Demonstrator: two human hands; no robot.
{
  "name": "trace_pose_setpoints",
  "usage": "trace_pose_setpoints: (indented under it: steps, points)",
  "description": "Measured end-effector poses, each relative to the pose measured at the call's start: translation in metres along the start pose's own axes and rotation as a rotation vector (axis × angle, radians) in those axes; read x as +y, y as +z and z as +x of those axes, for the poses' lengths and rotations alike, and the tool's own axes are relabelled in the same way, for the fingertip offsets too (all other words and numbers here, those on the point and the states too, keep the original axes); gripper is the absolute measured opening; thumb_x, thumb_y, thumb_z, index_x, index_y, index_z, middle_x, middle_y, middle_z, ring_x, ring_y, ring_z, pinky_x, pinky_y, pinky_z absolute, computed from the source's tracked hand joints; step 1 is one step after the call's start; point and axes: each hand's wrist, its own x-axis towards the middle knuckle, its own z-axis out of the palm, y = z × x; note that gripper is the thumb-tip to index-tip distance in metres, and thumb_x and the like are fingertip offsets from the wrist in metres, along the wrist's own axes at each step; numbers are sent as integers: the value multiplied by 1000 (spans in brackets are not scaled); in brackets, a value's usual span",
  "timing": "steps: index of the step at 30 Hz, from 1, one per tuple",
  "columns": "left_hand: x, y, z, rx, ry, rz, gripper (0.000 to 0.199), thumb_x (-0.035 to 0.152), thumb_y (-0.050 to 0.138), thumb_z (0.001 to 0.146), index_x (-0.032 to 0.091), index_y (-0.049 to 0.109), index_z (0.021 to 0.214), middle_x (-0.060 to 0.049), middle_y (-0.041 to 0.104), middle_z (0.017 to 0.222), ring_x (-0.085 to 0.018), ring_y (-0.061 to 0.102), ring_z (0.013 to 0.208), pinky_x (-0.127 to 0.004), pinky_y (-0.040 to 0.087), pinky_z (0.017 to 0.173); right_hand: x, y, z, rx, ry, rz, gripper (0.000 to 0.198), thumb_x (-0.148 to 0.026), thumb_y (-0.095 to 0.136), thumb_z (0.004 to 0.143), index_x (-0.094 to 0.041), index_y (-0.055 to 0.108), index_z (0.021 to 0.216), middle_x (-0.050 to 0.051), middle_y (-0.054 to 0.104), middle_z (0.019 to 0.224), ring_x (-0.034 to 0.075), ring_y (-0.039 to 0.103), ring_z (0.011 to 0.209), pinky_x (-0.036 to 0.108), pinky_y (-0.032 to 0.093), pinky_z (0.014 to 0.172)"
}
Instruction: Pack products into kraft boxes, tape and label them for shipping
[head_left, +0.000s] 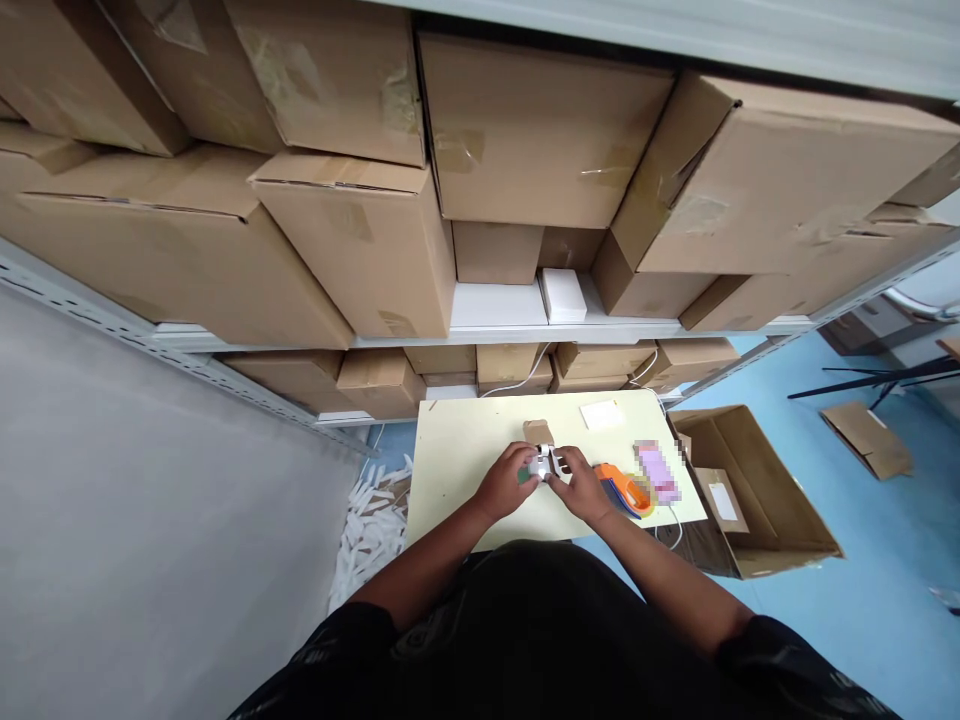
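Over the pale yellow rectangular tabletop (457, 470), a small white piece with a folded look (541, 466) is held between 2 bare hands. Its left side is pinched by the thumb and fingers of the left hand (504, 485), and its right side is pinched likewise by the right hand (581, 487) — the fingertips of both are brought close together. Whether it is made of card or plastic cannot be told. A patch of green is seen by the left fingers.

Just beyond the hands, a small brown cardboard piece (538, 432) is seen, and farther off to the right a flat white rectangular card (601, 414) is laid. Near the right hand, an orange and blue tape dispenser (613, 482) is set down; beside it, a pink-purple rectangular object (658, 470) is obscured by pixels.

Right of the tabletop, an open brown cardboard carton (787, 520) is placed on the blue floor (810, 630), with a smaller brown box (721, 500) contained in it. On the left, narrow white strips (367, 540) are heaped. Beyond, brown cardboard boxes (551, 130) are stacked on pale metal shelving (495, 331) — a small white box (562, 297) is kept among them.
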Motion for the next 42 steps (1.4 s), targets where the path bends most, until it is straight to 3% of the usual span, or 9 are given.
trace_pose_setpoints:
  steps: [5,11,22,27,31,34,37,39,42]
  points:
    - [-1,0,2,-60,111,187,33,11,69,85,23,67,116,-9,66,124,-27,60,121,-50,53,108,-2,4,2,66,76,-20,24,-35,56,93,-24,59,114,6,67,106,22,67,88,39,58,81]
    - [13,-4,17,-188,88,303,62,23,75,83,23,56,141,-13,58,133,-31,58,122,-49,53,107,-4,4,-2,75,179,-5,23,-34,52,92,-23,58,111,4,70,95,22,66,81,36,54,77]
    - [12,-2,44,-248,6,275,38,16,63,89,23,71,126,-8,69,120,-28,60,110,-45,52,101,-3,6,-3,90,173,-21,23,-36,51,94,-23,57,112,3,70,92,23,65,80,35,52,74]
    - [21,-1,51,-312,52,464,31,19,65,89,22,76,118,-11,68,108,-31,59,103,-46,52,94,-2,7,-3,93,167,-23,24,-37,51,96,-23,58,114,3,70,92,22,66,81,36,53,75]
    - [22,4,51,-239,30,492,31,18,67,88,21,73,118,-12,63,115,-31,58,106,-48,53,96,0,8,-3,92,181,-2,29,-36,53,98,-24,56,124,5,72,102,22,70,86,37,57,78]
    - [17,3,41,-172,-11,375,24,21,73,85,21,71,110,-10,59,118,-29,58,110,-48,54,98,1,9,-6,68,96,-1,39,-37,56,99,-25,52,135,9,68,121,23,71,97,40,60,86]
    - [8,-1,26,-62,-54,121,38,26,73,86,22,64,122,-9,55,124,-24,61,108,-43,57,99,4,8,-8,8,-43,-82,47,-38,62,96,-25,53,141,14,59,135,28,66,115,46,60,96]
    - [1,-3,20,-28,-85,-3,33,26,64,92,23,62,125,-8,56,123,-20,63,106,-39,58,98,7,8,-9,-40,-101,-151,51,-36,65,95,-26,54,143,16,54,140,31,62,123,50,59,100]
    - [-11,-2,26,3,-213,-18,47,21,63,89,24,58,135,-9,57,130,-20,64,107,-34,61,87,11,8,-9,-80,-124,-215,51,-35,63,96,-26,54,145,17,51,144,31,62,123,52,58,101]
